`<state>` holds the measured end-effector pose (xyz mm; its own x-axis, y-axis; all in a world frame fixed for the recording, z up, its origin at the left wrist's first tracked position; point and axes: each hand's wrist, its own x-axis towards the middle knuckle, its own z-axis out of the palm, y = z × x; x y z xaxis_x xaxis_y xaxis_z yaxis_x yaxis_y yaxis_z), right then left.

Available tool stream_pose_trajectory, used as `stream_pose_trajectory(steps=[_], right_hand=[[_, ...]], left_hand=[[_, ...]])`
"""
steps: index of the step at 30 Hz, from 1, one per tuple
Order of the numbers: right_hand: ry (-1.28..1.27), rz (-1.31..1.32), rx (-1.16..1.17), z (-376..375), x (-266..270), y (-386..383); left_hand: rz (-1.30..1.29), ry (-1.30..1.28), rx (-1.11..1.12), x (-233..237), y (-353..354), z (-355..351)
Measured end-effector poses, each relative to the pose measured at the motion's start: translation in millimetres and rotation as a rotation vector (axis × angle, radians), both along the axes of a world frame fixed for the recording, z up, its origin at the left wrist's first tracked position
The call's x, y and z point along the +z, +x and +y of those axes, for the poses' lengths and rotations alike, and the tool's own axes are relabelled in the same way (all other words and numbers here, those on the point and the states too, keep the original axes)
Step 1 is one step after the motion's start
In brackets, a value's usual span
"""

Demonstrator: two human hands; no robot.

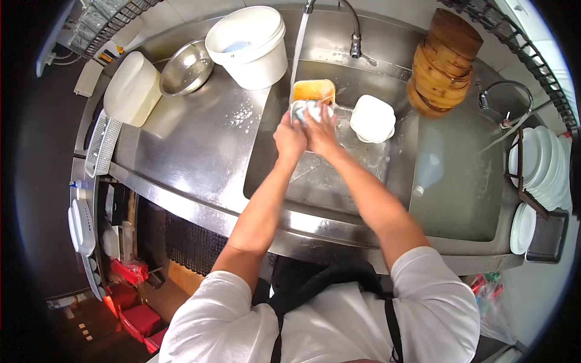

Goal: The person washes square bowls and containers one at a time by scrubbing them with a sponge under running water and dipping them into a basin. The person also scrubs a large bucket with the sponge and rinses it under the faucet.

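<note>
Over the left sink basin (pixel 284 175), my two hands are close together. My left hand (pixel 290 140) is wrapped round the side of a small white container (pixel 296 110). Fingers of my right hand (pixel 321 134) press a whitish, wadded thing into it; motion blur hides whether that is a cloth or a sponge. Just beyond them sits a rectangular container (pixel 315 91) with orange inside. Water from the tap (pixel 310 7) runs down beside it. To the right of my hands, stacked white square tubs (pixel 373 118) stand in the basin.
A white bucket (pixel 257 66), a metal bowl (pixel 187 68) and a white tub (pixel 130 91) stand on the left counter. Stacked wooden rings (pixel 442 72) stand behind the right basin, where a plastic bottle (pixel 428 169) lies in cloudy water. White plates (pixel 538 157) are racked far right.
</note>
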<state>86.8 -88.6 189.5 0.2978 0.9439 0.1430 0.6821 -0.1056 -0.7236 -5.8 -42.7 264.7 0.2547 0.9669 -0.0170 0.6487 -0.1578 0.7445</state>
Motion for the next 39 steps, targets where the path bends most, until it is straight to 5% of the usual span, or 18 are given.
stream_pose_trajectory(steps=[1,4,6,8,9,11,13,15,17,21,22,23,25,28,31,33,37,39], right_hand=[[-0.104,0.266,0.067,3.2,1.5,-2.1],[0.086,-0.244,0.119,-52.9,14.9,-8.0],[0.214,-0.249,0.067,-74.2,25.1,19.0],[0.343,-0.023,-0.034,-66.6,34.7,54.7],[0.386,0.309,-0.116,-57.6,37.1,63.4],[0.449,1.426,-0.092,-58.6,70.8,61.2],[0.4,1.522,-0.238,-58.0,30.2,51.4],[0.424,1.129,-0.361,-83.0,27.0,17.9],[0.444,1.665,-0.378,-102.0,20.1,14.0],[-0.161,0.702,-0.655,-129.1,-16.6,56.3],[-0.296,0.635,-0.662,-138.4,-31.3,65.3],[-0.431,0.567,-0.659,-147.7,-45.9,74.3],[-0.603,0.453,-0.626,-158.9,-83.9,82.5],[-0.874,0.295,-0.616,-158.3,-84.1,71.7],[-0.926,0.175,-0.582,-175.8,-155.2,73.4],[-0.931,0.134,-0.542,-190.0,-193.8,71.8],[-0.939,0.438,-0.649,-186.8,-176.8,67.1],[-0.968,0.242,-0.628,-182.2,-169.0,68.2]], left_hand=[[-0.056,-0.016,0.028,-3.9,0.0,0.5],[-0.215,-0.124,0.082,-19.0,-19.1,14.0],[-0.321,-0.256,-0.065,-72.2,-35.7,29.9],[-0.429,-0.423,-0.176,-83.8,-30.8,25.2],[-0.45,-0.458,-0.212,-86.0,-21.4,14.6],[-0.536,-0.509,-0.296,-76.1,-1.0,-15.1],[-0.668,-0.534,-0.39,-37.5,18.4,-47.4],[-0.475,-0.446,-0.216,-46.1,30.4,-42.7],[-0.232,-0.331,-0.172,-60.0,31.1,-33.1],[0.332,-0.219,-0.513,-129.6,12.8,-33.4],[0.462,-0.23,-0.64,-145.2,10.3,-32.7],[0.356,-0.073,-0.543,-141.1,8.4,-26.3],[0.143,0.242,-0.335,-116.4,4.3,-2.5],[0.027,-0.123,0.036,-105.1,33.4,62.6],[0.067,-0.232,0.014,-120.5,60.0,120.9],[-0.045,-0.324,-0.127,-170.3,72.8,163.5],[0.084,-0.345,-0.157,-157.5,74.1,165.2],[0.113,-0.216,-0.104,-140.5,77.9,155.2]])
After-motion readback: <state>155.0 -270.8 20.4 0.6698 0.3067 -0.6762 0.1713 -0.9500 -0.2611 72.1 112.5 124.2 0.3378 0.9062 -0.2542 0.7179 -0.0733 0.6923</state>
